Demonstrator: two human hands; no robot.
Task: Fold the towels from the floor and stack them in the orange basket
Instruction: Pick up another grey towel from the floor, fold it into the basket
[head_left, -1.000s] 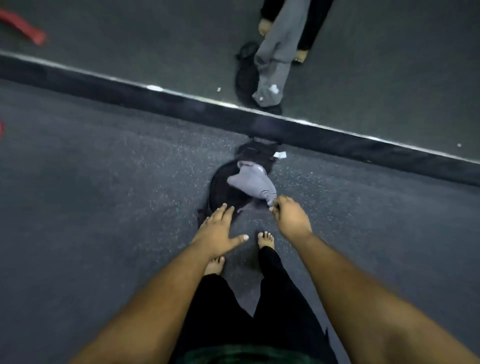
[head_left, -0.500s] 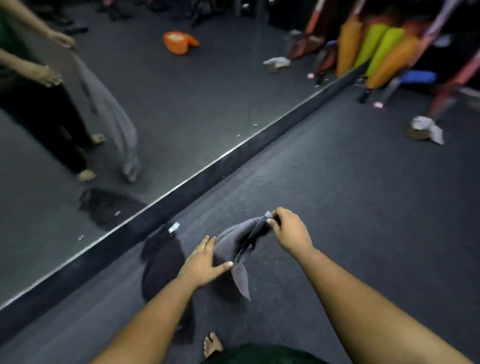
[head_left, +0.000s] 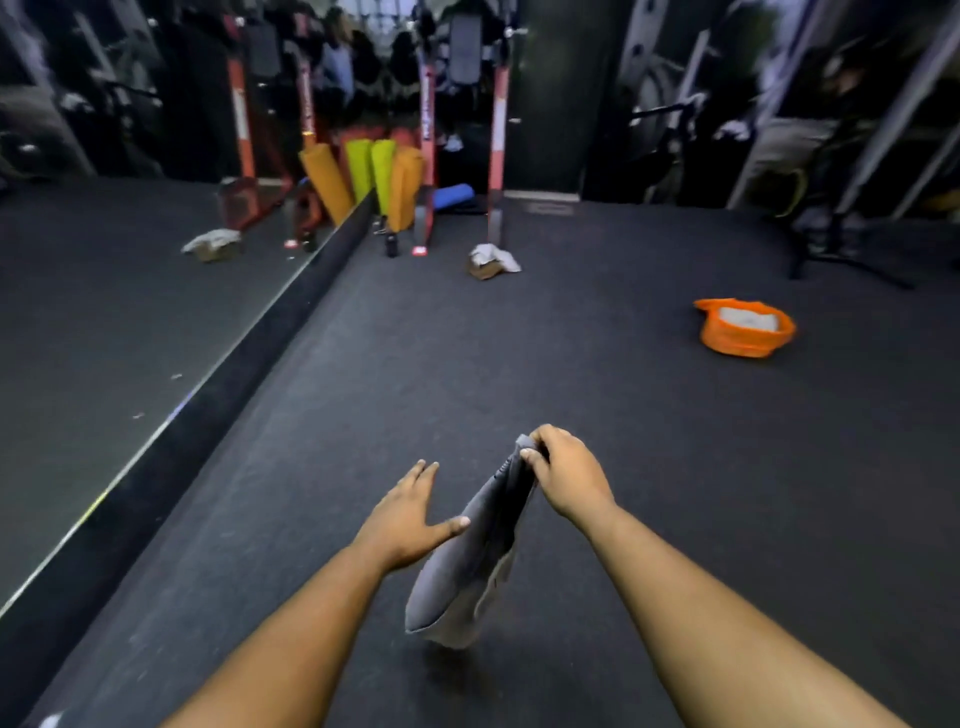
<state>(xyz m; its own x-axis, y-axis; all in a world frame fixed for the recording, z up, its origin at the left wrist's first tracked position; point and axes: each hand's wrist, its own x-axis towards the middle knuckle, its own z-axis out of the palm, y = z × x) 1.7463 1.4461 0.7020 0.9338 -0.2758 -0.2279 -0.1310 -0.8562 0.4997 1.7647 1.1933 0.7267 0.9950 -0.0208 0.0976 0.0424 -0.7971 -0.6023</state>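
Right hand (head_left: 569, 480) fingers pinch the grey towel (head_left: 470, 561) by its top edge. Left hand (head_left: 408, 517) fingers released, spread. Orange basket (head_left: 745, 328) at 2 o'clock on the floor (head_left: 519, 364).

Both bare forearms are reaching forward from the bottom edge, angling slightly toward each other. The right hand (head_left: 569, 475) is curling its fingers and thumb around the top corner of a grey towel (head_left: 470, 561) (pinching it, knuckles up). The left hand (head_left: 410, 512) is lying flat, palm down, fingers straight and thumb spreading toward the cloth, its tip just touching the fabric
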